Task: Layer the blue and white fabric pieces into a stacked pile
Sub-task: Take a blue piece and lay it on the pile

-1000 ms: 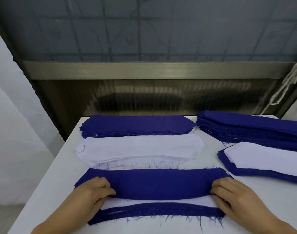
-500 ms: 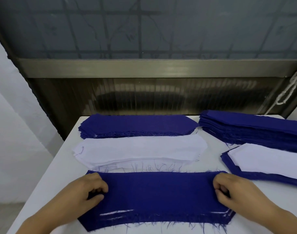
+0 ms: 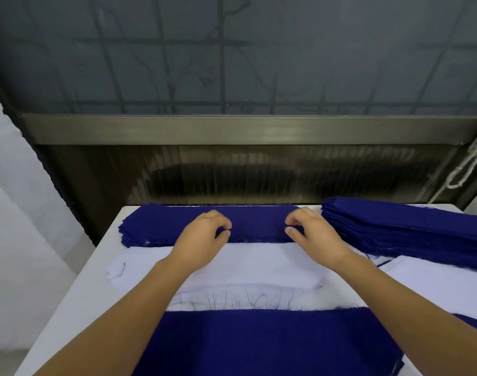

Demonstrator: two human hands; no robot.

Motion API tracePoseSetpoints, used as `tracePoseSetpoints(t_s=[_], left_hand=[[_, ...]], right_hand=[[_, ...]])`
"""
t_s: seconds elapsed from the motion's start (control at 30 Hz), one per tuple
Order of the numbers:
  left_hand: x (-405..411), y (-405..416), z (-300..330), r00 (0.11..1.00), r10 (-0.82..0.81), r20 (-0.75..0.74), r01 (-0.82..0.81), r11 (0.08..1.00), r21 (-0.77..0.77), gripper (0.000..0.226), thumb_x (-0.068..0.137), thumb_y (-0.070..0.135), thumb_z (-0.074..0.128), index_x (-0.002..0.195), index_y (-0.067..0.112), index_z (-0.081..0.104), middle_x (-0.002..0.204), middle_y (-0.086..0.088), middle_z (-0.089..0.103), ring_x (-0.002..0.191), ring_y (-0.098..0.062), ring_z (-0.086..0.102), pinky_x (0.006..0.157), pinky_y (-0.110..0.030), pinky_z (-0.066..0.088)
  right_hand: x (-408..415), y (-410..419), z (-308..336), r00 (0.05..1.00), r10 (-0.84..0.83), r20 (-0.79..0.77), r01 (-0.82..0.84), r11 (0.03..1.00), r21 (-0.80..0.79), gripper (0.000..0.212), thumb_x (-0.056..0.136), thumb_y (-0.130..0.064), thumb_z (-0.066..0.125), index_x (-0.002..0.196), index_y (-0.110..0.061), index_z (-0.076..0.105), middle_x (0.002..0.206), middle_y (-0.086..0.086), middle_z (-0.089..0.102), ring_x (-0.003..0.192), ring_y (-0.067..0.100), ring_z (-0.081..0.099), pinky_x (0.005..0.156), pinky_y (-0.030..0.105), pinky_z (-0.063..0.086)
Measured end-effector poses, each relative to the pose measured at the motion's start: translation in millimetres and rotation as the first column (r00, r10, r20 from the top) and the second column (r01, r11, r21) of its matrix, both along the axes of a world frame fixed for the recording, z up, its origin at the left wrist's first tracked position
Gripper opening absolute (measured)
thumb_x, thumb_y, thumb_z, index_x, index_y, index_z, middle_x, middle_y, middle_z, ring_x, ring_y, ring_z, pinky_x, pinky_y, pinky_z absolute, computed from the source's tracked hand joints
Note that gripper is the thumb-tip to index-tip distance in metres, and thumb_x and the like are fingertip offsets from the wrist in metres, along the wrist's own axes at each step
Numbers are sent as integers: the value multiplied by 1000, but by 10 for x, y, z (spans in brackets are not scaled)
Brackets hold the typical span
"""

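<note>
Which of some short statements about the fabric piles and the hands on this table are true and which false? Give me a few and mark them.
1. Both hands, left hand and right hand, reach over the far blue fabric stack. True.
2. The white fabric pile lies between that stack and the near blue piece. True.
3. The right hand rests on the near blue piece. False: it is at the far stack.
4. The tall blue stack stands at the table's left edge. False: it is on the right.
5. A white cord hangs at the upper right. True.
</note>
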State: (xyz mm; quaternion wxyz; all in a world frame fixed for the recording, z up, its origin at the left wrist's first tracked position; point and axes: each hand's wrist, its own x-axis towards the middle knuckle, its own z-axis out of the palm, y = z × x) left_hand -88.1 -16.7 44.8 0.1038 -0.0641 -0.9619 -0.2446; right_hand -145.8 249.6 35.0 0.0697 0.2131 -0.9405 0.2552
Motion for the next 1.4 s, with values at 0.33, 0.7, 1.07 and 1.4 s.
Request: tracePoseSetpoints(t_s=[0.33,0.7,1.07,1.4], left_hand=[[-556,134,-143,966,-10,260,-12,996,86,16,88,36,66,103,29,65,106,10,53,100,-11,53,93,-35,50],[-643,212,-109,955,48,293,-68,996,59,28,78,49,73,94,28,63,103,8,54,98,-13,52,89,-40,52],[-757,209,-193,963,95,253,-94,995,-16,26,96,33,56,119,23,63,119,2,59,103,-17,57,92,-38,52],[-676,-106,-159,967,109,231,-99,993,-58,9,95,23,57,101,24,64,97,4,64,88,-14,59,75,-29,52]], right_hand=[[-571,-113,-243,995,58,82,-71,981,178,7,96,-32,56,92,-34,51,100,-14,49,92,6,48,80,20,40],[-808,-195,-169,993,68,97,-99,922,374,28,102,-35,40,98,-16,61,98,0,62,90,16,57,78,27,42],[-725,-263,-89,979,30,201,-82,964,254,40,99,-54,34,89,-22,57,91,-4,60,86,13,57,73,27,42],[-581,-270,-139,992,13,128,-41,974,223,17,100,-26,46,112,-21,57,114,-1,58,102,14,54,87,24,46]])
